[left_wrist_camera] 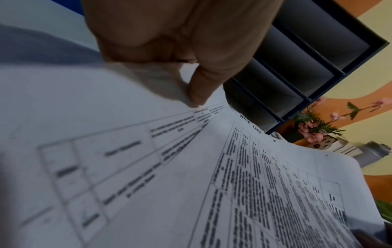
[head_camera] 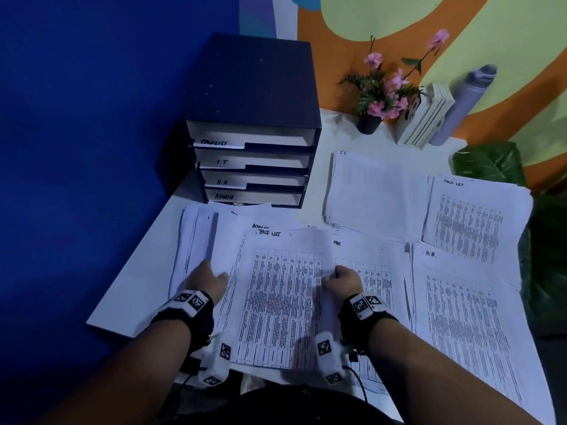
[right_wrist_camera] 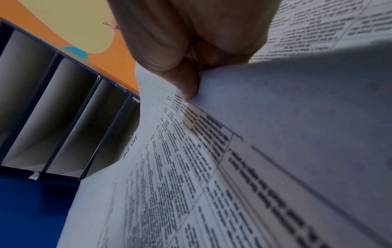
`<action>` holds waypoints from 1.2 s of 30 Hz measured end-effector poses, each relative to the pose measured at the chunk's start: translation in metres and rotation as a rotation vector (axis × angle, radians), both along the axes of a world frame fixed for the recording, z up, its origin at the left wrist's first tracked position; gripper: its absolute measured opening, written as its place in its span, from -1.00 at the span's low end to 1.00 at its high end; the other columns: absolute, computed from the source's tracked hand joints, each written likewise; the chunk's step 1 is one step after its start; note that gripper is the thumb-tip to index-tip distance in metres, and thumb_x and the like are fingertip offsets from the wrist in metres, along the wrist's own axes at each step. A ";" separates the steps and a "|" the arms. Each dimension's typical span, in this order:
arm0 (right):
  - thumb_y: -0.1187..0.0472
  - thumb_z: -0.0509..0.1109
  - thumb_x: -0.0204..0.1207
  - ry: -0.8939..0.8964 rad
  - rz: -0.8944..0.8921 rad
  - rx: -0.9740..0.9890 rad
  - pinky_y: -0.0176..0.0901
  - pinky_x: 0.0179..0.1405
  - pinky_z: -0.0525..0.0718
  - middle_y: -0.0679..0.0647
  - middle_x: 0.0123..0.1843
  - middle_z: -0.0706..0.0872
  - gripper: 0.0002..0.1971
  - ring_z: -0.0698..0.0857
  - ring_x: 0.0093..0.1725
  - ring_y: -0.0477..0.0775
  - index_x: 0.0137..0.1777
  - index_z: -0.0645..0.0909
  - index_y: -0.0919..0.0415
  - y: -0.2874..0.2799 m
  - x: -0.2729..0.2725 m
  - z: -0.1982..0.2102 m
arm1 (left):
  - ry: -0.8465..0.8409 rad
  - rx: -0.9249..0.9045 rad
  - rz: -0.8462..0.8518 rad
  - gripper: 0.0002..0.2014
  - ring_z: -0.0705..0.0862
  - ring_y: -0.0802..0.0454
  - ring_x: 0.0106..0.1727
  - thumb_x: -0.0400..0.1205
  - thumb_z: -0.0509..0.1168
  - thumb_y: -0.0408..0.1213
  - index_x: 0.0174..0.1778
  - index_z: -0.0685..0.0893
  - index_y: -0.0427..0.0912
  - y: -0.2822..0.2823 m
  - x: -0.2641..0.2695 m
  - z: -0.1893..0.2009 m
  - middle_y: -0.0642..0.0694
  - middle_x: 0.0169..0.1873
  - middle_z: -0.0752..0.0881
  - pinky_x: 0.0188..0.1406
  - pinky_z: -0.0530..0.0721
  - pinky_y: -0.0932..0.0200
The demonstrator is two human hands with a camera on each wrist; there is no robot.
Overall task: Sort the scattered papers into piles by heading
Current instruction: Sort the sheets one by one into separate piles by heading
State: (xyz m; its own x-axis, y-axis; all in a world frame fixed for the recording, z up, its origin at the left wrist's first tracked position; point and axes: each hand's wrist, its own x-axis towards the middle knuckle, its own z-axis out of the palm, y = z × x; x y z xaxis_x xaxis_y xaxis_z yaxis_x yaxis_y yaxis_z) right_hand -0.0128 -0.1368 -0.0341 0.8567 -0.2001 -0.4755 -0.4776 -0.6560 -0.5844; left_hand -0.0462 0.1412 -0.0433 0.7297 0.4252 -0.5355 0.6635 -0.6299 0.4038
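Three sorted piles already sit along the right side of the worktop (head_camera: 138, 289): the I.T pile (head_camera: 368, 191), the TASK LIST pile (head_camera: 472, 222) at the far right edge, and the H.R pile (head_camera: 466, 317) nearer. My right hand (head_camera: 343, 280) has its fingers (right_wrist_camera: 186, 80) pinched on the right edge of a TASK LIST sheet (head_camera: 279, 302) at the near edge, probably to peel it off for its pile. The left hand (head_camera: 208, 280) looks like it's pinning the unsorted papers (head_camera: 196, 240) at the left so they don't slide; its fingers (left_wrist_camera: 199, 90) are bent down onto paper. An ADMIN sheet (head_camera: 368, 271) lies underneath. The labelled tray organizer (head_camera: 254, 118) stands at the far left, the flower pot (head_camera: 369, 122) behind.
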 end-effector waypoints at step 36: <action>0.40 0.23 0.58 -0.276 -0.288 0.092 -0.11 -0.36 0.67 0.04 -0.25 0.68 -0.78 0.68 -0.28 0.16 -0.11 0.48 0.03 -0.152 -0.016 0.031 | -0.424 -0.422 0.113 -0.69 0.65 -0.06 0.00 0.59 0.40 -0.35 0.26 0.62 -0.21 -0.136 0.020 0.046 -0.13 0.07 0.73 0.04 0.55 0.12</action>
State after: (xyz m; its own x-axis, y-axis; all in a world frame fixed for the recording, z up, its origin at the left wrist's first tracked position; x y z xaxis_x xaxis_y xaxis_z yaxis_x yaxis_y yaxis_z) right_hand -0.0284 -0.2890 -0.0030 0.8699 -0.4178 -0.2623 -0.4508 -0.4574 -0.7665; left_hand -0.0262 0.0050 0.0026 0.8790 0.3266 -0.3473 0.4435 -0.2927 0.8472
